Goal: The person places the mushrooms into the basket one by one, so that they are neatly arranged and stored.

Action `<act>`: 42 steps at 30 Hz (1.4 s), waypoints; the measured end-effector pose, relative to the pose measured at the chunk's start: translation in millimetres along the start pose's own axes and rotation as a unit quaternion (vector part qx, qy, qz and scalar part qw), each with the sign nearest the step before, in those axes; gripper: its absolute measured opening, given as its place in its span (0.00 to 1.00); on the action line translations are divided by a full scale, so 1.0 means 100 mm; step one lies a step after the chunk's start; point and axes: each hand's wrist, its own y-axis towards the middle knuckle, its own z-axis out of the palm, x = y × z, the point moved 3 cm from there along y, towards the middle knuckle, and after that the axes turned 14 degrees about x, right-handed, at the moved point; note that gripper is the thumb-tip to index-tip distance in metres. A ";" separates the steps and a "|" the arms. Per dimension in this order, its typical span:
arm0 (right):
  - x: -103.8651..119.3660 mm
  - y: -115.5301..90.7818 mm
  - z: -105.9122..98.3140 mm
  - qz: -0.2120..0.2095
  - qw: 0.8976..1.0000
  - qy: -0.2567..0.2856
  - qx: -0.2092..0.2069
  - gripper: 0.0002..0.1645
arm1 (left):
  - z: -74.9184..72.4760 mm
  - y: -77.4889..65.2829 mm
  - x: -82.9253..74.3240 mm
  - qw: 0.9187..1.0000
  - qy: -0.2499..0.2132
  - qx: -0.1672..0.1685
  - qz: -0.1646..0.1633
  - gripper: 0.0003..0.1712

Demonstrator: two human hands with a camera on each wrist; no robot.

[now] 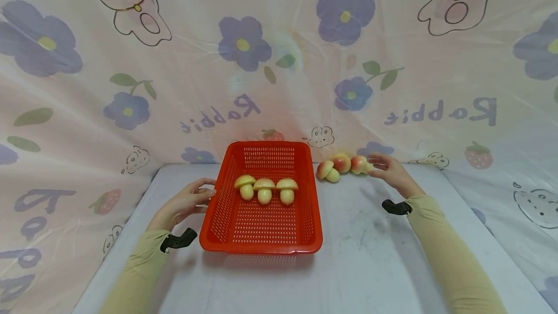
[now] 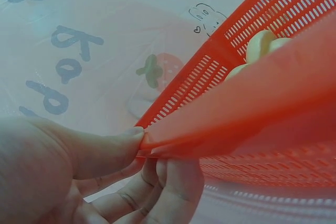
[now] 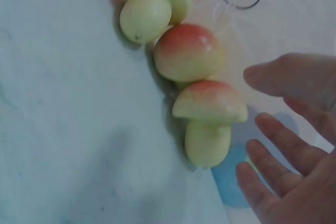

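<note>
A red perforated plastic basket point(image 1: 261, 248) holds a row of three toy mushrooms point(image 1: 264, 191) with yellowish caps. At its left side my left hand point(image 1: 185, 203) pinches the rim, thumb on top and fingers curled beneath, as the left wrist view shows at the basket edge point(image 2: 178, 142). To the right of the basket, three more toy mushrooms point(image 1: 341, 163) with red-and-yellow caps lie close together on the table. Beside the rightmost mushroom point(image 3: 209, 111) is my right hand point(image 1: 392, 174), its fingers spread and holding nothing.
The white table point(image 1: 362, 256) ends at the back against a hanging cloth point(image 1: 287, 96) printed with rabbits and purple flowers. Black wrist mounts point(image 1: 178, 240) sit on both of my sleeves.
</note>
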 end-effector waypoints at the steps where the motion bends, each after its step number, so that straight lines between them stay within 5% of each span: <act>1: -0.02 0.01 0.00 0.000 1.000 0.000 -0.002 0.40 | 0.00 0.00 0.00 1.000 0.001 0.000 0.000 0.28; 42: -0.31 0.33 0.08 0.043 0.997 -0.047 -0.032 0.49 | 0.00 0.02 0.01 1.000 -0.005 -0.001 0.000 0.28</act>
